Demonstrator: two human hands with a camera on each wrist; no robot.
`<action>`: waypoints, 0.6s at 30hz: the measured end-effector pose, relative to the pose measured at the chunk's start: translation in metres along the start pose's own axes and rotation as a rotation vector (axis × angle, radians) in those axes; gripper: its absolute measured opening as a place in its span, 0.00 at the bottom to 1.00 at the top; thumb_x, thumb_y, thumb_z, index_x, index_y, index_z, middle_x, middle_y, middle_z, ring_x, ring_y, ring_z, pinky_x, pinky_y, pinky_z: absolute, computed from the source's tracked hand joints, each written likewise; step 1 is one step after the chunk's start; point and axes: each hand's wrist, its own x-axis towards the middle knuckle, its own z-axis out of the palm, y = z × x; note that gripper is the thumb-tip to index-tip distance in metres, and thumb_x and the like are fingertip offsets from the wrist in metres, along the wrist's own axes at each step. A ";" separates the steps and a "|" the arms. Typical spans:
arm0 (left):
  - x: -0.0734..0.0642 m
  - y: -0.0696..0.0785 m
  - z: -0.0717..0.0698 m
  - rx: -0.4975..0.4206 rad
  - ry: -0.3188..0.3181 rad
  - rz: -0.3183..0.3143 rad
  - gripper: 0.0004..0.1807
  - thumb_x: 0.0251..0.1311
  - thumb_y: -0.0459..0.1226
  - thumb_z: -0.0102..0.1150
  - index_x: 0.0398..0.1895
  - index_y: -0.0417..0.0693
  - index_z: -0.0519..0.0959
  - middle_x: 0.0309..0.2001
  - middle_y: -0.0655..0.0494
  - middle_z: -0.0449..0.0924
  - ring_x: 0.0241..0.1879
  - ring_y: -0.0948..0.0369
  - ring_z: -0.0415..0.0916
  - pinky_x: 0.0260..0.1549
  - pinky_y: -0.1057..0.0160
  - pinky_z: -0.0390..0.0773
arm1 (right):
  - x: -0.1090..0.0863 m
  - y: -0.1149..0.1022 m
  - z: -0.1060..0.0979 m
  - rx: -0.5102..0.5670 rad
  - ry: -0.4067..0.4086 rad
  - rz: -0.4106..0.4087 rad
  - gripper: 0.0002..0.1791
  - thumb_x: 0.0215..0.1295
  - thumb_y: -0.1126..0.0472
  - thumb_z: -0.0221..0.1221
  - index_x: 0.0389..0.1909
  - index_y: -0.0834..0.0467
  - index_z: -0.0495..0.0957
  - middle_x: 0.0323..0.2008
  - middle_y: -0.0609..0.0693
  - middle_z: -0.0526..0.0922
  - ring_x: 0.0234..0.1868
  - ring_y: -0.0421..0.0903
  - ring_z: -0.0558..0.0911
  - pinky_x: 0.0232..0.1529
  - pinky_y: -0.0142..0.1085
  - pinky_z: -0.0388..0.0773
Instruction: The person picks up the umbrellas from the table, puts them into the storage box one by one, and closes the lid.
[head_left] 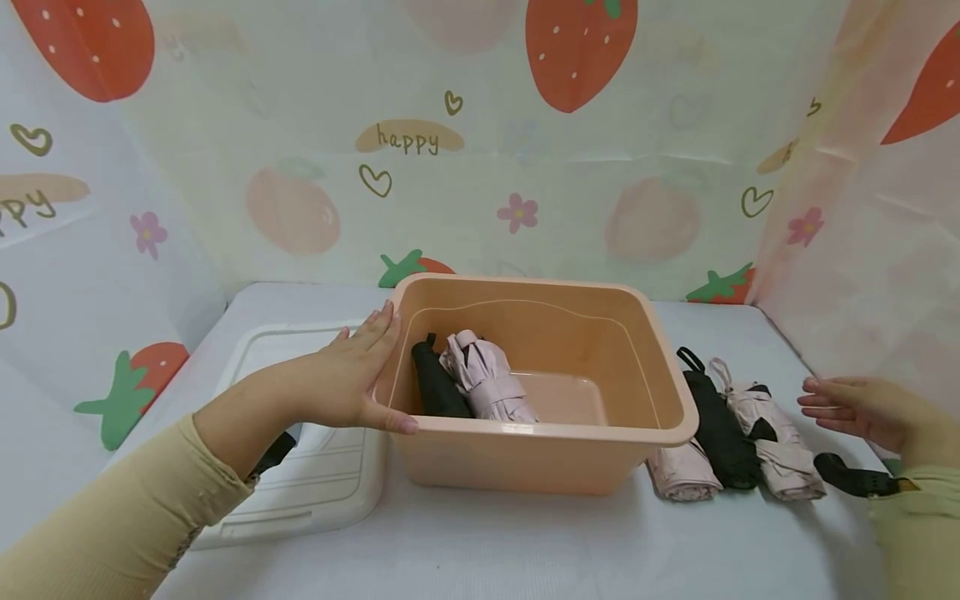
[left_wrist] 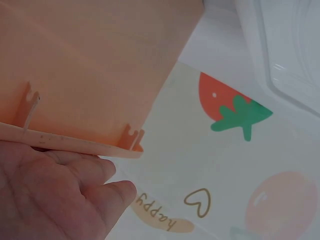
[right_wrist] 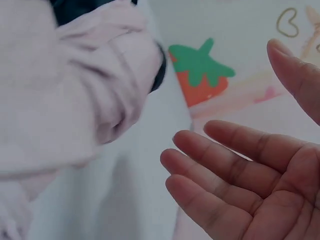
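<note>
A peach plastic bin (head_left: pixel 517 458) stands mid-table, holding a folded black umbrella (head_left: pixel 437 379) and a folded pink umbrella (head_left: pixel 491 379) at its left side. My left hand (head_left: pixel 341 375) rests against the bin's left rim with fingers extended; the left wrist view shows the same hand (left_wrist: pixel 65 185) at the rim's edge. Right of the bin lie another black umbrella (head_left: pixel 723 429) and a pink umbrella with black patches (head_left: pixel 776 442). A further pink umbrella (head_left: pixel 684 472) is partly hidden by the bin. My right hand (head_left: pixel 862 408), holding nothing, hovers beside them, fingers relaxed.
A white lid (head_left: pixel 337 475) lies flat on the table left of the bin, partly under my left arm. The white-covered table (head_left: pixel 525 550) is bounded by fruit-printed sheets (head_left: pixel 480 208) at the back and sides.
</note>
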 end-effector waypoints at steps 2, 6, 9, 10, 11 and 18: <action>0.000 0.000 0.000 0.000 0.002 0.000 0.73 0.32 0.77 0.47 0.70 0.37 0.31 0.71 0.45 0.22 0.70 0.49 0.24 0.63 0.41 0.37 | 0.003 0.003 0.002 -0.029 0.009 0.041 0.22 0.68 0.51 0.50 0.52 0.64 0.70 0.41 0.47 0.80 0.39 0.40 0.81 0.44 0.39 0.78; 0.000 0.000 0.000 -0.003 0.004 -0.003 0.74 0.32 0.77 0.48 0.70 0.38 0.31 0.71 0.45 0.22 0.70 0.49 0.24 0.63 0.41 0.37 | 0.006 0.009 0.010 -0.099 0.005 0.109 0.37 0.67 0.49 0.51 0.58 0.79 0.56 0.40 0.49 0.79 0.39 0.41 0.80 0.45 0.41 0.77; 0.000 0.000 0.000 -0.003 0.005 -0.003 0.74 0.32 0.77 0.48 0.70 0.37 0.31 0.71 0.45 0.22 0.70 0.49 0.24 0.64 0.41 0.37 | 0.007 0.012 0.015 -0.092 -0.023 0.121 0.30 0.67 0.51 0.52 0.53 0.75 0.65 0.38 0.48 0.79 0.39 0.42 0.80 0.45 0.40 0.77; 0.000 0.000 0.000 -0.003 0.006 -0.002 0.74 0.32 0.77 0.48 0.70 0.37 0.31 0.71 0.45 0.22 0.70 0.49 0.24 0.64 0.41 0.37 | 0.007 0.012 0.017 -0.085 -0.026 0.126 0.27 0.66 0.51 0.52 0.51 0.73 0.68 0.37 0.47 0.79 0.39 0.42 0.79 0.44 0.40 0.77; 0.000 0.000 0.000 -0.002 0.006 -0.001 0.73 0.32 0.77 0.48 0.70 0.37 0.31 0.71 0.45 0.22 0.70 0.49 0.24 0.64 0.41 0.37 | 0.007 0.013 0.018 -0.086 -0.028 0.130 0.25 0.66 0.52 0.53 0.50 0.71 0.70 0.37 0.46 0.78 0.39 0.42 0.79 0.44 0.39 0.77; 0.000 0.001 0.000 -0.013 0.005 -0.005 0.74 0.32 0.77 0.49 0.70 0.37 0.31 0.71 0.45 0.22 0.70 0.49 0.24 0.64 0.41 0.37 | 0.008 0.017 0.022 -0.161 -0.073 0.158 0.29 0.65 0.53 0.54 0.53 0.75 0.67 0.38 0.47 0.75 0.39 0.42 0.74 0.43 0.36 0.75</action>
